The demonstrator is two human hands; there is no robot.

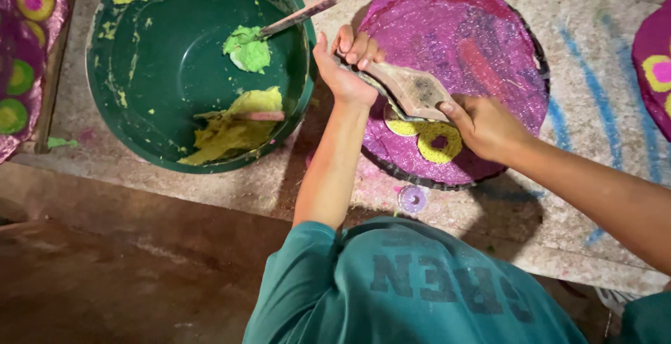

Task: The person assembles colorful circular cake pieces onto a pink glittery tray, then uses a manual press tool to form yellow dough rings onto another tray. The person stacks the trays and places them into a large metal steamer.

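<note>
Head view: the left hand (347,71) and right hand (482,126) are both clamped on a flat wooden mould (409,89), held over the round purple tray (489,30) on the stone worktop (594,197). Yellow paste rings (440,143) lie on the tray at six o'clock. At nine o'clock sits a green basin (140,71) holding green and yellow paste (246,49).

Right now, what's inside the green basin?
Inside the green basin: a green lump with a stick in it, yellow paste with another stick across it. What lies beneath the paste is covered.
</note>
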